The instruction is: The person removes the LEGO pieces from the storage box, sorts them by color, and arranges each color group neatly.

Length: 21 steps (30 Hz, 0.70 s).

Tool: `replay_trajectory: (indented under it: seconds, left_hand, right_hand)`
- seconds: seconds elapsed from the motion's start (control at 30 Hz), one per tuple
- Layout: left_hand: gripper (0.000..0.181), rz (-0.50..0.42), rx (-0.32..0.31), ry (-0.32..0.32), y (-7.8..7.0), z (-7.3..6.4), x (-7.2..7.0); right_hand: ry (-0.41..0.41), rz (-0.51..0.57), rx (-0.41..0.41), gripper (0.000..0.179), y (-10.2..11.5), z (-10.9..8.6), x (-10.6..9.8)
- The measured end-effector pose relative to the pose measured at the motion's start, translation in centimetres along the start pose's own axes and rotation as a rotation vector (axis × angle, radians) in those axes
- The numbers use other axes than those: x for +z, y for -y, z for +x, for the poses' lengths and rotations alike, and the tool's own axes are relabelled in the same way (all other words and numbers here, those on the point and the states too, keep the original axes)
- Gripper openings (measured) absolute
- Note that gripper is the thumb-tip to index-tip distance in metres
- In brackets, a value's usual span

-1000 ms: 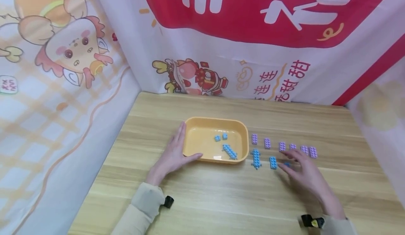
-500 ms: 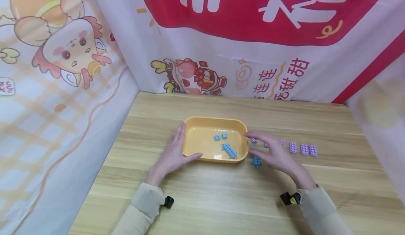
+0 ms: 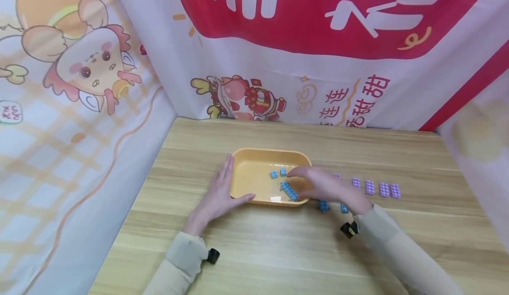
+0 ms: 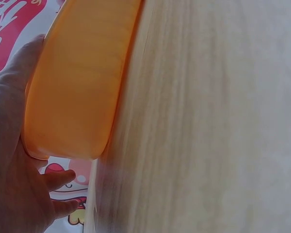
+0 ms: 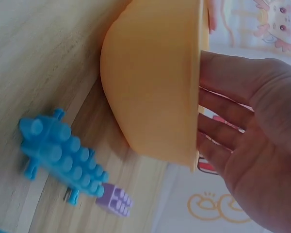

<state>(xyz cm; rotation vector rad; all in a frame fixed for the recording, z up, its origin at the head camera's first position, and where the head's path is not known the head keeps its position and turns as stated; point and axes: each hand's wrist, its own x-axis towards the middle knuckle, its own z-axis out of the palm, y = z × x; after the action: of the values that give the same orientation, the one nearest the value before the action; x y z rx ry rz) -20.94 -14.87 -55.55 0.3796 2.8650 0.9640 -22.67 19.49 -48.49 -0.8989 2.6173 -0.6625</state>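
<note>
A yellow plastic tray (image 3: 258,150) holds two small light-blue building bricks (image 3: 274,174) and a long studded blue piece (image 3: 289,191). At its left end my left hand (image 3: 216,194) rests against the wall, thumb along the front rim, fingers extended along the side. My right hand (image 3: 318,184) reaches over the right rim, index finger and thumb apart above the long piece. In the right wrist view its fingertips are hidden behind the tray wall. On the table, beside the tray, lies another long blue piece (image 5: 63,155) with side pegs.
Several purple bricks (image 3: 370,187) form a row on the wooden table (image 3: 258,251) to the right, some hidden by my right arm. A blue brick (image 3: 344,208) shows partly beyond the hand. A printed cloth (image 3: 238,52) hangs behind the table's far edge.
My right hand has moved left from the loose bricks, past the right rim, into the tray. My left hand has stayed at the tray's left end.
</note>
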Motion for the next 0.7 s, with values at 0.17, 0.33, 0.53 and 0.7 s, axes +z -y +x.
replay_trajectory:
  seconds: [0.17,0.33,0.53,0.7]
  left_hand:
    - [0.139,0.002,0.002,-0.002,0.0,0.0,0.1]
    - [0.138,0.008,-0.001,0.001,0.0,0.0,0.1]
    - [0.14,0.011,-0.004,0.0,0.0,0.0,0.0]
    - [0.14,0.023,-0.009,0.002,0.0,0.0,0.1]
  right_hand:
    - [0.051,-0.017,-0.032,0.064,0.2,1.1,0.3]
    - [0.106,-0.02,0.0,0.064,0.2,1.7,0.6]
    - [0.131,-0.064,-0.01,0.063,0.2,2.2,0.9]
    - [0.158,-0.09,-0.034,0.064,0.3,2.7,0.9]
